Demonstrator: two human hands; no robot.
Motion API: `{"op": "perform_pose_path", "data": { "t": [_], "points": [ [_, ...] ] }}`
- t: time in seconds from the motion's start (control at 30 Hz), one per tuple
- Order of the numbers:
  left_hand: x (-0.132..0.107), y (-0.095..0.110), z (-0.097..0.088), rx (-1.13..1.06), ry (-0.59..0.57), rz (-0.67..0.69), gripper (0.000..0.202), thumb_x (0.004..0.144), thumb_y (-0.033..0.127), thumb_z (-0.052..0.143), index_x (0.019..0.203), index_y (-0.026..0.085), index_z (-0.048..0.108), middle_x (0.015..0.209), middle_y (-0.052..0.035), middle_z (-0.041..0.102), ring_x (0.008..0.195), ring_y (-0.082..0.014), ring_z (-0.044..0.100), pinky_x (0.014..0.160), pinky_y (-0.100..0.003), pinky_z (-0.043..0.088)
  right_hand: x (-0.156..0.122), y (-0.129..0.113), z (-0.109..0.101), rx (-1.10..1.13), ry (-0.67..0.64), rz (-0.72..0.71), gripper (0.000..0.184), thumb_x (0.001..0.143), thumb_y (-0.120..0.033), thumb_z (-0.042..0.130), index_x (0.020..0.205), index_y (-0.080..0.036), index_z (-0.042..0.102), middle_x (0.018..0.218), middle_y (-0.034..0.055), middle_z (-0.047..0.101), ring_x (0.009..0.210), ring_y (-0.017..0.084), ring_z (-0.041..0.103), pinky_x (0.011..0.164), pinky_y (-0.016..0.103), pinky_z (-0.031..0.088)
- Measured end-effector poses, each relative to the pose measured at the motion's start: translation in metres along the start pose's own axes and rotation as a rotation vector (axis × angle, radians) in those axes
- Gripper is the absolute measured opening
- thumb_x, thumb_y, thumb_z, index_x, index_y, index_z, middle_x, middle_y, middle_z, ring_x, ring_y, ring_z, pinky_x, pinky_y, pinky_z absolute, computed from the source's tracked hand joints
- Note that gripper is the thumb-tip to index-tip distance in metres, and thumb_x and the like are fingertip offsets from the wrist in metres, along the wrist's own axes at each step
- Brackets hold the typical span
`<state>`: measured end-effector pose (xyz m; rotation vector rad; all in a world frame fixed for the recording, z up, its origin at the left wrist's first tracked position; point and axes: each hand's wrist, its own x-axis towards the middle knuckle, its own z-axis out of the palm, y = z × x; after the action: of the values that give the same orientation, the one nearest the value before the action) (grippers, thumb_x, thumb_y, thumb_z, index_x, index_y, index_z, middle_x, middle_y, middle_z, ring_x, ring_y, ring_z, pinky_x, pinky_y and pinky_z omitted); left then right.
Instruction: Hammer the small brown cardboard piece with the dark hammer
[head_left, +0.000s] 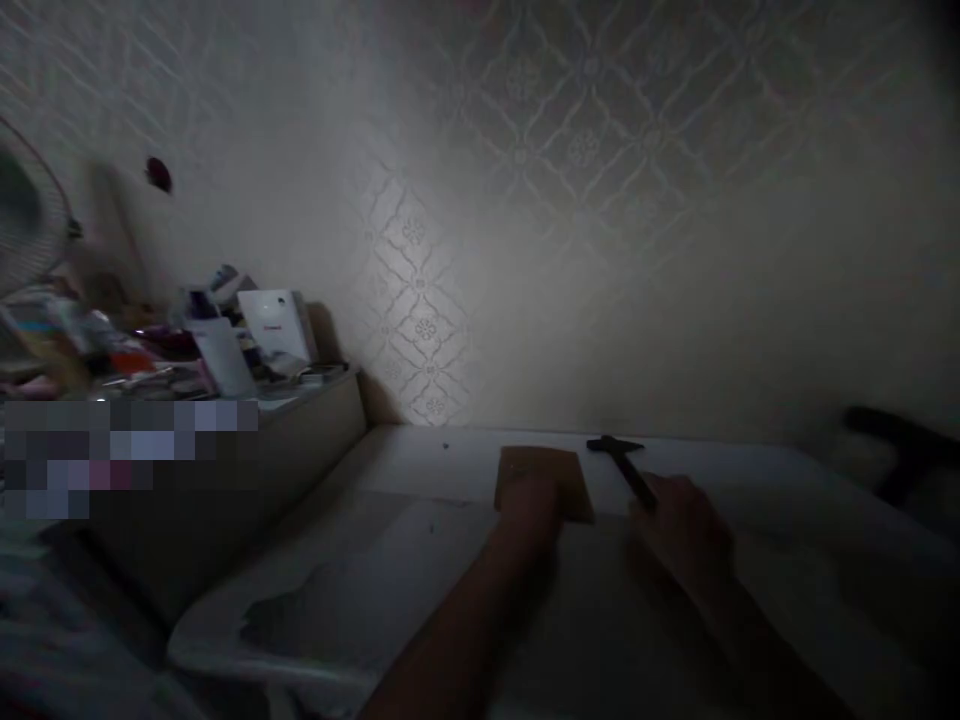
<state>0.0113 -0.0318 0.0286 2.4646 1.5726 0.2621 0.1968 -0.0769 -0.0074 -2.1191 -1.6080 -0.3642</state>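
Observation:
The room is dim. My left hand rests on the near edge of a small brown wooden board lying flat on a white table; its fingers are too dark to make out. My right hand is closed around the handle of a dark hammer, whose head points away from me, just right of the board.
A cluttered shelf with boxes and bottles stands at the left, beside a fan. A patterned wall rises behind the table. A dark object lies at the far right.

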Motion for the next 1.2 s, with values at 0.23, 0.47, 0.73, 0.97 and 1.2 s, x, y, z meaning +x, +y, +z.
{"op": "perform_pose_path", "data": {
  "t": [0.23, 0.47, 0.73, 0.97, 1.2],
  "points": [
    [0.016, -0.016, -0.002, -0.087, 0.401, -0.217, 0.029, 0.091, 0.026, 0.046, 0.107, 0.023, 0.07, 0.102, -0.0064, 0.073, 0.096, -0.0204, 0.067, 0.086, -0.028, 0.048, -0.014, -0.036, 0.04, 0.304, -0.063, -0.472, 0.048, 0.089, -0.031, 0.038, 0.13, -0.013, 0.055, 0.133, 0.0161, 0.057, 0.126, 0.028, 0.049, 0.105, 0.046, 0.04],
    [0.05, -0.076, -0.001, -0.1, 0.446, -0.453, 0.035, 0.09, 0.02, 0.044, 0.118, 0.023, 0.065, 0.113, -0.0059, 0.07, 0.103, -0.0203, 0.065, 0.087, -0.028, 0.047, -0.013, -0.035, 0.047, 0.314, -0.138, -0.443, 0.049, 0.09, -0.032, 0.039, 0.129, -0.009, 0.057, 0.135, 0.0173, 0.055, 0.127, 0.026, 0.049, 0.107, 0.044, 0.039],
    [0.048, -0.152, -0.012, 0.164, 0.3, -0.455, 0.041, 0.093, 0.013, 0.036, 0.13, 0.016, 0.054, 0.129, -0.0146, 0.059, 0.119, -0.023, 0.055, 0.098, -0.035, 0.042, -0.014, -0.041, 0.036, 0.295, -0.156, -0.428, 0.046, 0.089, -0.028, 0.042, 0.128, -0.009, 0.058, 0.134, 0.0166, 0.056, 0.125, 0.027, 0.051, 0.107, 0.044, 0.039],
    [0.05, -0.155, -0.013, 0.213, 0.221, -0.491, 0.032, 0.091, 0.013, 0.04, 0.108, 0.011, 0.067, 0.107, -0.0173, 0.068, 0.104, -0.0251, 0.064, 0.085, -0.029, 0.047, -0.014, -0.042, 0.033, 0.267, -0.167, -0.42, 0.046, 0.089, -0.028, 0.042, 0.128, -0.008, 0.058, 0.136, 0.0163, 0.055, 0.125, 0.027, 0.051, 0.107, 0.043, 0.039],
    [0.048, -0.152, -0.014, 0.242, 0.219, -0.469, 0.034, 0.092, 0.011, 0.037, 0.11, 0.009, 0.066, 0.108, -0.0189, 0.067, 0.103, -0.0254, 0.064, 0.081, -0.028, 0.048, -0.013, -0.043, 0.032, 0.283, -0.172, -0.415, 0.047, 0.088, -0.026, 0.043, 0.127, -0.006, 0.058, 0.135, 0.0176, 0.055, 0.125, 0.027, 0.051, 0.107, 0.042, 0.039]
  ]
}}
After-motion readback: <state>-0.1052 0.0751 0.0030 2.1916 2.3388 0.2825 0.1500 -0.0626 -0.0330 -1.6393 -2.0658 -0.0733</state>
